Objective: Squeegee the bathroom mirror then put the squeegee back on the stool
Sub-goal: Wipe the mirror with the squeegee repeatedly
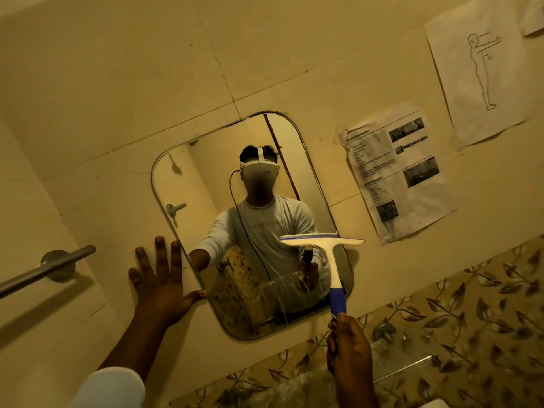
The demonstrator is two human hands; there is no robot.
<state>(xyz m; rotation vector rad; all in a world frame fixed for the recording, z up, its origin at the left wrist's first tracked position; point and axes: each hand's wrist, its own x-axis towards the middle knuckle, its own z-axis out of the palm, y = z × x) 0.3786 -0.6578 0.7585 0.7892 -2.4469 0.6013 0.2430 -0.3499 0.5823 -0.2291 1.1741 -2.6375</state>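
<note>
While the right hand (pixel 350 346) wraps its fingers round the bottom end of the blue grip, the squeegee (pixel 329 254) stands over the lower right part of the bathroom mirror (pixel 203 178). Its pale T-shaped blade lies almost level, and one tip reaches past the mirror's right edge. Whether the blade fully meets the glass cannot be told. The left hand (pixel 160 278) is spread flat on the wall just beside the mirror's left edge, holding nothing, with its thumb touching the rim. Water streaks (pixel 279 298) show below the blade, near the mirror's bottom edge.

The squeegee looks light and stiff, likely plastic with a soft wiping lip. The textured blue grip is the place to hold it. A hold higher up that grip would probably give firmer, more even pressure. Wet plastic may slip, and the glass is fragile, so steady, moderate force suits it. A metal towel rail (pixel 50 267) is to the mirror's left and printed sheets (pixel 397 172) to its right. No stool is in view.
</note>
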